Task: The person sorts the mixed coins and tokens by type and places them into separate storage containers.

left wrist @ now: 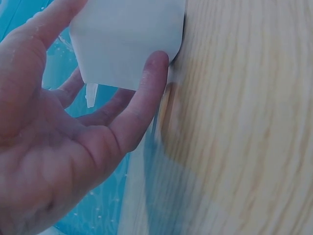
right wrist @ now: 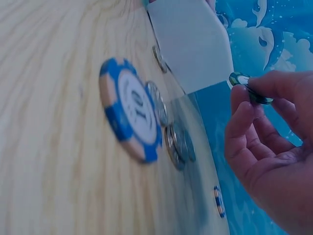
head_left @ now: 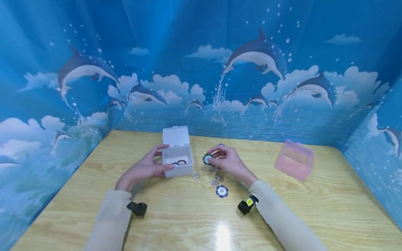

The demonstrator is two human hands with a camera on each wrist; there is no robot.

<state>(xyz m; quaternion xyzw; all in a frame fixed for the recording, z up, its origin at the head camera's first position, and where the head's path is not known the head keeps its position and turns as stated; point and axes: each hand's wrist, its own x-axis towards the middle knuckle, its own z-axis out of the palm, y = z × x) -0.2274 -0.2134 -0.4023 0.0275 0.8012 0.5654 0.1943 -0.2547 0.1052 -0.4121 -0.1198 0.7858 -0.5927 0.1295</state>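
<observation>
My left hand (head_left: 146, 169) grips the left side of a small white plastic box (head_left: 178, 170), whose hinged lid (head_left: 176, 136) stands open at the back. A few dark-edged poker chips (head_left: 181, 162) lie inside it. In the left wrist view, the fingers (left wrist: 146, 93) wrap the box wall. To the right of the box, my right hand (head_left: 230, 164) pinches a green poker chip (head_left: 207, 159) between thumb and fingers, above the table. Below that hand, a blue-and-white chip (head_left: 222, 191) marked 10 lies beside silver coins (head_left: 215, 183).
Another silver coin (head_left: 195, 176) lies by the box's front right corner. A second blue chip (right wrist: 218, 201) lies farther back, mostly hidden behind my right hand in the head view. At the right of the wooden table (head_left: 339, 195) sits a pink translucent case (head_left: 295, 160). A dolphin-print curtain (head_left: 201, 52) encloses the table.
</observation>
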